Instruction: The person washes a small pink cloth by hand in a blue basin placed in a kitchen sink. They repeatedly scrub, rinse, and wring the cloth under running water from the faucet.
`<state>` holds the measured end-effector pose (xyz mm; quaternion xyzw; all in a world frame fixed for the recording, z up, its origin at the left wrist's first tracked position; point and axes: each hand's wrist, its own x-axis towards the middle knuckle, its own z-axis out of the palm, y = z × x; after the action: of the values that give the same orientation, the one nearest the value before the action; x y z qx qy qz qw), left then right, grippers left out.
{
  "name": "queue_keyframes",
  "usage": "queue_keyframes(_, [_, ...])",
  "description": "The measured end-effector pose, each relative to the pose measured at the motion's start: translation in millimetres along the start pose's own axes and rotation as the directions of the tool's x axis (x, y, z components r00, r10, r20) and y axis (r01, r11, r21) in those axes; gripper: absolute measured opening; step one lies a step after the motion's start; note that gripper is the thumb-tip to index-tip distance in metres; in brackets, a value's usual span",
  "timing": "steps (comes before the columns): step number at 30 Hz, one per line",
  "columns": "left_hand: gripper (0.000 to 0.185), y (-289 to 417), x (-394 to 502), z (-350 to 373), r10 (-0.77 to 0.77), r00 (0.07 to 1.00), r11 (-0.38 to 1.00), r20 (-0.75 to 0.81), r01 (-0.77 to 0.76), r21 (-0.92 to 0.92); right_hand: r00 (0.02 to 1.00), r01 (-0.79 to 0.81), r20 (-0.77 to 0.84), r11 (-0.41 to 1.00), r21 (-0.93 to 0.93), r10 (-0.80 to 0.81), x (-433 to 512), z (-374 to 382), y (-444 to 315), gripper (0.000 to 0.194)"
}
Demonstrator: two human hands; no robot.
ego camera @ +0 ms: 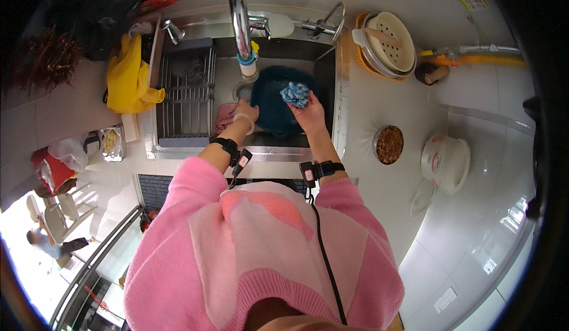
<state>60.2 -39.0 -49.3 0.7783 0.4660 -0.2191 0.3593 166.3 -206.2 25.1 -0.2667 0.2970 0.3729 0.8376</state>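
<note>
A crumpled blue-and-white cloth or scrubber (295, 94) rests in my right hand (310, 114), with the fingers curled around its near side. Beneath it is a dark teal plastic basin (275, 115), set in the sink (323, 104). My left hand (246, 111) is low at the basin's left rim; its fingertips are hard to make out, so I cannot tell whether it grips anything. Beside that hand lies a pink cloth (225, 116) on the sink floor. The chrome faucet (240, 19) hangs over the basin's back left corner.
A roll-up drying rack (186, 93) spans the sink's left part, near yellow rubber gloves (129, 79). Stacked colanders (389, 44), a bowl of brown food (389, 144) and a white container (444, 162) stand on the right. A person (51, 244) is far off at lower left.
</note>
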Motion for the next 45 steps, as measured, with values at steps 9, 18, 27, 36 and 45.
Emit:
queue_keyframes(9, [0.035, -1, -31, -67, 0.394, 0.787, -0.113, 0.474, 0.554, -0.825, 0.935, -0.025, 0.285, 0.843, -0.538, 0.209, 11, 41, 85, 0.023])
queue_keyframes(18, [0.056, -39, -42, -102, 0.605, 0.774, -0.110, 0.185, 0.311, -0.944, 0.873, 0.382, 0.292, 0.173, -0.908, -0.390, 77, 45, 104, 0.026])
queue_keyframes(27, [0.033, -51, -1, -87, 0.559, 0.754, -0.319, 0.345, 0.580, -0.750, 0.738, 0.563, 0.627, -0.286, -0.776, -0.251, 32, 64, 180, 0.032])
queue_keyframes(36, [0.035, -40, -15, -66, 0.391, 0.843, -0.322, 0.370, 0.502, -0.802, 0.707, 0.480, 0.592, -0.352, -0.804, -0.388, 69, 64, 159, 0.019])
queue_keyframes(45, [0.036, -75, 26, -57, 0.690, 0.712, -0.436, 0.129, 0.551, -0.712, 0.606, 0.610, 0.697, -0.338, -0.717, -0.383, 81, 53, 198, 0.028])
